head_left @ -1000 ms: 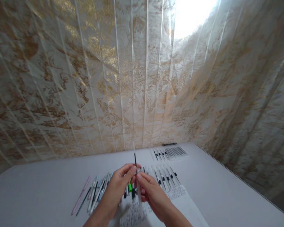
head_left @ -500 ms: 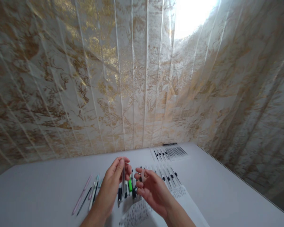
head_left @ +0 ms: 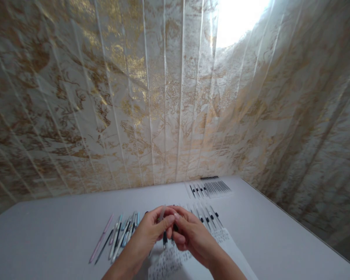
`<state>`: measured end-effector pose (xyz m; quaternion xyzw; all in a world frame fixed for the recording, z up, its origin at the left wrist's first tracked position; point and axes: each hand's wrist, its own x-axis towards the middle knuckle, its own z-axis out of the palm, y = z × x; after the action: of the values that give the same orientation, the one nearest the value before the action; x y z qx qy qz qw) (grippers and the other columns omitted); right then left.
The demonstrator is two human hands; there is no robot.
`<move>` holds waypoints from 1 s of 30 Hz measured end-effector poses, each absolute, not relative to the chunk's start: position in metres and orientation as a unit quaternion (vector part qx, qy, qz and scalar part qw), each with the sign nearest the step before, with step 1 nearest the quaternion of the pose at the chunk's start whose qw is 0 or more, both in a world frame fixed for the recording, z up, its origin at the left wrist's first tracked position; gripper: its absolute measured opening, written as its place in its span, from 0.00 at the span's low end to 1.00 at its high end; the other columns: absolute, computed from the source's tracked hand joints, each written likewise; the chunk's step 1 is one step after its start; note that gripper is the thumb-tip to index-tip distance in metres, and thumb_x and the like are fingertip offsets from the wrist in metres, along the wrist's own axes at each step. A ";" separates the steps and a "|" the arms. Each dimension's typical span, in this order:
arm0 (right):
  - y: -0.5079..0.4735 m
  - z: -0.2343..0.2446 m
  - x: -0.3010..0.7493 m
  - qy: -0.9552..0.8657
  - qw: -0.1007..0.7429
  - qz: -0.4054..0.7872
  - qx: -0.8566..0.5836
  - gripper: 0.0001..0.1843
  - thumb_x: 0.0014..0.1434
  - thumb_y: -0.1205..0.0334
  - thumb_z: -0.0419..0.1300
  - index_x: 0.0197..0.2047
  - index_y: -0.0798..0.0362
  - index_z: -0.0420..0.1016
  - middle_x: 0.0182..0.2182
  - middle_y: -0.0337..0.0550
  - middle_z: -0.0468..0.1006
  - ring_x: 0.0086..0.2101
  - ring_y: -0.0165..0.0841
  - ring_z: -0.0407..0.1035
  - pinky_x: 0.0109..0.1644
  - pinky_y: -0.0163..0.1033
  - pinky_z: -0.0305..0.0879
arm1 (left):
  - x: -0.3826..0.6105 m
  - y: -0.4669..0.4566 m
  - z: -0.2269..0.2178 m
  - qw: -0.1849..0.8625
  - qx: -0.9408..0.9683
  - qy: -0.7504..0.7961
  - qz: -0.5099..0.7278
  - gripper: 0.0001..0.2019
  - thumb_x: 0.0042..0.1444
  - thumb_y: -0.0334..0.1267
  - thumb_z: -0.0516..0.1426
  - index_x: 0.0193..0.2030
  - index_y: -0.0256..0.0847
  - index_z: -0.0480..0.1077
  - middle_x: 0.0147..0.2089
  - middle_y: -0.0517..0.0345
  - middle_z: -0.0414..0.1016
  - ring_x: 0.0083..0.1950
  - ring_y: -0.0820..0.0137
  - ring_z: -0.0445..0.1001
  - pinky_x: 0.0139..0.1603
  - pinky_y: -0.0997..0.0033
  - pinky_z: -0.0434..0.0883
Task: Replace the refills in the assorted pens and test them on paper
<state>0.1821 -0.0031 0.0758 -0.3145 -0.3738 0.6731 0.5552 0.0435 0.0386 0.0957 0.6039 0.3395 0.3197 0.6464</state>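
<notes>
My left hand (head_left: 156, 227) is closed around a pen with a clear barrel (head_left: 162, 214); its dark grip and tip (head_left: 165, 239) point down below my fingers. Against it, fingertips meeting, is my right hand (head_left: 191, 233), closed with thumb and fingers pressed together. A small dark piece (head_left: 175, 227) shows between the two hands, too small to name. Under them lies a sheet of paper with handwriting (head_left: 170, 262). Other pens right behind my hands are mostly hidden.
Left of my hands lies a pile of pens (head_left: 124, 233), with a pink pen (head_left: 100, 240) at its outer side. On the right, several clear pen parts with black pieces (head_left: 208, 217) lie in a row. Behind are thin refills (head_left: 218, 188) in rows, near a patterned curtain (head_left: 163, 116).
My hands have come together from being apart. The right fingers, open before, have closed. My left hand has moved right with the pen, uncovering more of the left pile.
</notes>
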 end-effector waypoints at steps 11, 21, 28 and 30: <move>-0.005 0.080 0.184 -0.329 0.566 0.707 -0.267 0.22 0.44 0.71 0.71 0.45 0.59 0.76 0.35 0.44 0.78 0.24 0.24 0.68 0.28 0.30 0.61 | 0.033 0.049 0.098 0.582 0.541 0.366 0.484 0.17 0.57 0.54 0.56 0.36 0.41 0.65 0.25 0.71 0.62 0.20 0.79 0.46 0.21 0.79 0.51; -0.001 0.083 0.205 -0.462 0.558 0.545 -0.423 0.24 0.55 0.40 0.62 0.29 0.53 0.66 0.14 0.35 0.72 0.11 0.24 0.58 0.14 0.28 0.45 | 0.030 0.038 0.100 0.423 0.785 0.371 0.260 0.14 0.63 0.46 0.44 0.32 0.44 0.64 0.25 0.64 0.66 0.29 0.67 0.67 0.34 0.71 0.59; -0.013 0.101 0.211 -0.573 0.539 0.400 -0.471 0.12 0.55 0.54 0.65 0.34 0.55 0.81 0.24 0.37 0.71 0.20 0.24 0.61 0.22 0.31 0.58 | 0.036 0.024 0.107 0.393 0.825 0.362 0.183 0.15 0.64 0.46 0.42 0.32 0.44 0.63 0.29 0.60 0.69 0.33 0.65 0.69 0.35 0.70 0.60; -0.017 0.104 0.208 -0.593 0.528 0.390 -0.466 0.10 0.57 0.58 0.63 0.38 0.54 0.80 0.28 0.39 0.74 0.23 0.27 0.66 0.25 0.32 0.64 | 0.036 0.024 0.106 0.377 0.833 0.366 0.173 0.14 0.64 0.45 0.42 0.34 0.43 0.64 0.30 0.58 0.71 0.33 0.65 0.70 0.35 0.70 0.61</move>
<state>0.2078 -0.0167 0.1038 -0.4665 -0.5925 0.3900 0.5284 0.0363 0.0239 0.1064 0.8332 0.3662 0.1729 0.3765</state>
